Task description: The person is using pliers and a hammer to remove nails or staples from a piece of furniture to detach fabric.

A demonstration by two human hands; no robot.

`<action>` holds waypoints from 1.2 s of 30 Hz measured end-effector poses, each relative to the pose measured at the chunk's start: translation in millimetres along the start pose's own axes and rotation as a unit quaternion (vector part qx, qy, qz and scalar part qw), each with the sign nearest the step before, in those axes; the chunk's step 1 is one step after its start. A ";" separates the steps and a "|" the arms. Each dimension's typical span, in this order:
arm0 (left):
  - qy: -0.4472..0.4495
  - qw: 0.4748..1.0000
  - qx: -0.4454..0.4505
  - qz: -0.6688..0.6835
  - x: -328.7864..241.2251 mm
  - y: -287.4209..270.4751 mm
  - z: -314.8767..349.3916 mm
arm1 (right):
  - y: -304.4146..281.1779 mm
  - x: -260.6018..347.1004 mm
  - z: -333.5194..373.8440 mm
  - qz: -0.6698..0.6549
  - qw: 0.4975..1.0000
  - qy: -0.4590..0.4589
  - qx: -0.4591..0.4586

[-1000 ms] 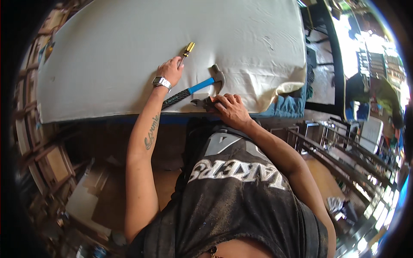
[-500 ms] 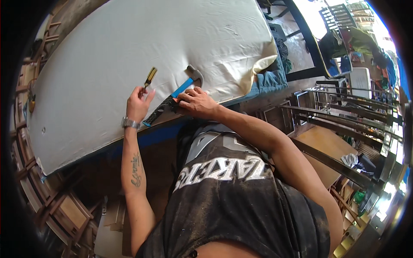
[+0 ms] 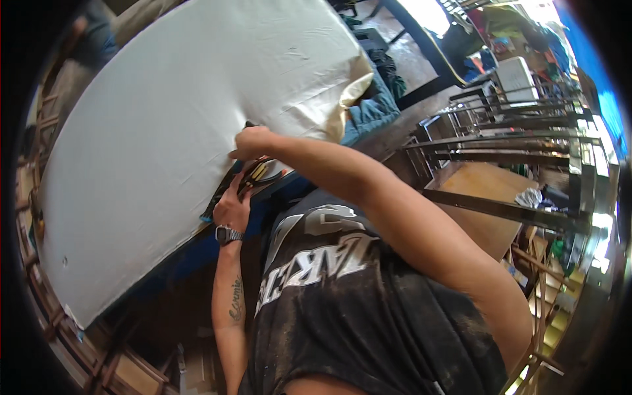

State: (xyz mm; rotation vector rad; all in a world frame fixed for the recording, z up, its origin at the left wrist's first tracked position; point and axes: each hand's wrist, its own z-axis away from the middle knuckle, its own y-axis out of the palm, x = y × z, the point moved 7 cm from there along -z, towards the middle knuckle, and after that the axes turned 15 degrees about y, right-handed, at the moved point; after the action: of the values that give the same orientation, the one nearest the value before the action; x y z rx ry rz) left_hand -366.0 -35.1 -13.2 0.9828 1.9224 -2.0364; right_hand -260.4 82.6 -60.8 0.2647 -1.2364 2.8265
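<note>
A claw hammer lies along the near edge of a white-covered padded panel (image 3: 151,131), its black grip (image 3: 214,199) pointing toward me. My right hand (image 3: 253,143) is closed around the hammer's neck, and only a dark bit of its head shows beyond the fist. Just below, my left hand (image 3: 232,209) holds a screwdriver (image 3: 257,173) with a yellow and black handle, its fingers beside the hammer grip. A dark curved piece with an orange end (image 3: 284,172) shows near the screwdriver; I cannot tell what it is.
Blue fabric (image 3: 372,118) hangs at the panel's right corner, beside a folded-back flap (image 3: 352,92) of the cover. Dark wooden frames (image 3: 507,204) and a brown board (image 3: 477,191) stand to the right. More wooden frames (image 3: 125,375) are at the lower left.
My left hand has moved right and brought the screwdriver down beside the hammer. My right hand has shifted from the grip to the hammer's neck and closed. The view has turned somewhat.
</note>
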 end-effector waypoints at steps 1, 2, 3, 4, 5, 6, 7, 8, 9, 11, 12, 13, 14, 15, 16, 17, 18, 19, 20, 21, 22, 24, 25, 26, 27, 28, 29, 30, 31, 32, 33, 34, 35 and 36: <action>0.003 1.000 -0.002 0.003 -1.8 0.7 0.2 | -2.9 3.5 -0.5 -0.002 0.999 0.016 -0.034; -0.009 1.000 0.005 0.010 -1.1 1.9 0.8 | -3.0 6.7 -0.6 -0.029 0.998 0.042 -0.039; -0.013 1.000 0.009 -0.005 -2.3 3.0 1.3 | -1.2 6.9 0.0 -0.059 0.996 0.062 -0.030; -0.005 1.000 0.005 -0.010 -4.1 2.5 1.3 | -3.1 7.0 2.3 -0.085 0.993 0.065 -0.049; 0.001 1.000 -0.007 -0.016 -5.7 1.2 1.1 | -6.5 2.8 2.9 -0.111 0.987 0.090 -0.068; 0.005 1.000 -0.003 -0.016 -6.6 2.5 1.8 | -7.1 -0.4 4.3 -0.140 0.981 0.110 -0.073; 0.010 1.000 -0.007 -0.019 -7.0 2.0 2.3 | -7.7 -5.8 5.5 -0.164 0.973 0.142 -0.078; 0.028 0.999 -0.022 -0.021 -9.0 0.3 2.6 | -6.1 -8.4 5.9 -0.204 0.964 0.161 -0.062; 0.004 1.000 0.008 -0.029 -4.7 3.7 3.8 | -5.5 -8.7 7.2 -0.234 0.956 0.168 -0.059; -0.003 0.999 0.028 -0.043 -0.9 5.3 5.8 | -2.4 -8.5 11.1 -0.287 0.934 0.202 -0.066; -0.005 0.999 0.036 -0.034 1.1 7.1 5.6 | 1.5 -1.9 11.8 -0.271 0.940 0.201 -0.055; 0.005 0.999 0.032 -0.025 1.1 7.4 5.7 | 1.9 0.5 12.9 -0.284 0.934 0.205 -0.076; 0.026 0.999 0.025 -0.010 0.1 7.0 4.8 | 1.3 2.6 13.5 -0.291 0.928 0.210 -0.105; 0.017 0.999 0.029 -0.021 2.6 7.8 4.2 | 1.1 3.5 12.1 -0.291 0.923 0.215 -0.127; 0.019 0.999 0.029 -0.024 4.0 8.0 3.2 | 2.6 5.3 8.2 -0.326 0.912 0.214 -0.131; 0.021 0.999 0.029 -0.026 4.2 9.3 2.1 | 3.6 3.0 3.1 -0.348 0.899 0.231 -0.136; 0.014 0.999 0.040 -0.033 6.4 11.0 0.8 | 6.5 2.5 -2.5 -0.414 0.865 0.249 -0.132; 0.046 0.998 0.024 -0.019 2.0 10.3 -1.5 | 8.9 2.4 -11.5 -0.498 0.825 0.245 -0.103; 0.068 0.998 0.007 -0.012 -0.8 8.0 -2.0 | 3.6 4.9 -19.1 -0.559 0.787 0.234 -0.114; 0.068 0.998 0.003 -0.010 -0.9 7.2 -2.0 | -4.8 5.7 -25.3 -0.617 0.742 0.227 -0.134; 0.036 0.998 0.033 -0.025 3.7 9.3 -1.0 | -19.4 4.1 -29.0 -0.678 0.683 0.205 -0.180; 0.019 0.998 0.036 -0.050 6.1 5.8 -0.1 | -55.8 -3.7 -31.4 -0.750 0.590 0.164 -0.249; 0.021 0.998 0.033 -0.053 6.3 4.2 -0.9 | -75.3 -12.9 -32.2 -0.776 0.552 0.159 -0.261; -0.034 0.996 0.060 -0.065 14.2 4.7 1.3 | -106.0 -25.0 -24.8 -0.767 0.548 0.112 -0.315; -0.049 0.995 0.054 -0.074 16.6 1.2 2.0 | -128.8 -42.2 -14.6 -0.761 0.536 0.092 -0.354; -0.055 0.994 0.064 -0.071 17.3 2.2 0.9 | -157.5 -61.6 -7.5 -0.772 0.536 0.016 -0.341; -0.071 0.992 0.067 -0.077 19.1 -0.8 2.8 | -170.0 -75.6 5.2 -0.788 0.538 -0.039 -0.296; -0.078 0.991 0.073 -0.081 18.5 -0.9 1.5 | -181.8 -88.5 19.8 -0.801 0.537 -0.091 -0.247; -0.038 0.996 0.049 -0.068 10.8 -6.0 -1.2 | -184.2 -117.9 42.5 -0.815 0.524 -0.168 -0.180; -0.020 0.997 0.033 -0.061 4.1 -10.7 -1.6 | -182.8 -146.2 72.3 -0.799 0.529 -0.186 -0.216; 0.001 0.999 0.022 -0.045 -5.2 -13.6 -1.3 | -171.4 -176.2 102.6 -0.769 0.578 -0.188 -0.198; 0.029 0.999 -0.015 -0.037 -17.3 -21.3 -0.4 | -155.5 -205.4 128.4 -0.798 0.538 -0.155 -0.223; -0.016 0.999 -0.027 -0.044 -20.6 -30.5 3.8 | -139.1 -231.0 161.9 -0.767 0.576 -0.173 -0.225; -0.037 0.998 -0.035 -0.033 -29.5 -36.8 3.3 | -117.5 -258.7 186.0 -0.759 0.594 -0.119 -0.239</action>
State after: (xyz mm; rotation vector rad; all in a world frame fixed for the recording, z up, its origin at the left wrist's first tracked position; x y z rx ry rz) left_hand -364.6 -41.6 33.6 0.8285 1.9982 -1.9941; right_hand 32.7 33.4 103.3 1.0254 -0.8813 0.9416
